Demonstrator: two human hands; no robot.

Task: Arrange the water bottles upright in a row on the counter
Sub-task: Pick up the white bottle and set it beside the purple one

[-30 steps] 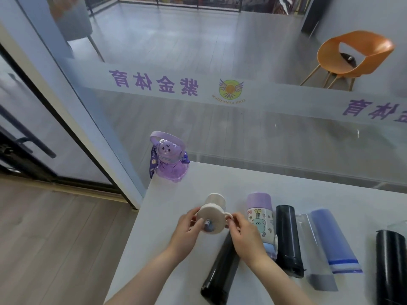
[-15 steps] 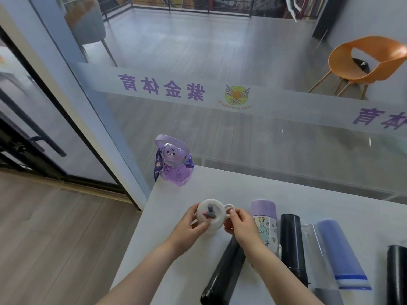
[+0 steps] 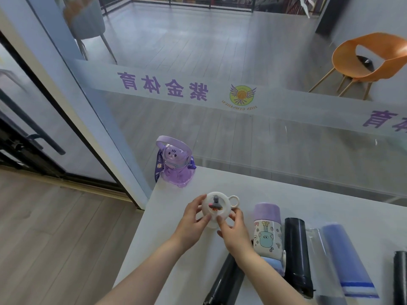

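I have both hands, left (image 3: 193,219) and right (image 3: 234,231), closed in a grip around the white bottle (image 3: 216,208), upright on the worktop (image 3: 275,194) just in front of the standing purple bottle (image 3: 175,164).

white bottle (image 3: 216,208) upright, purple bottle (image 3: 175,166) upright, others lying

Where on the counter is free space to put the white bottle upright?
Bare counter lies behind the lying bottles, right of the purple bottle, up to the glass. The near right is crowded: cartoon bottle, black bottle side by side.
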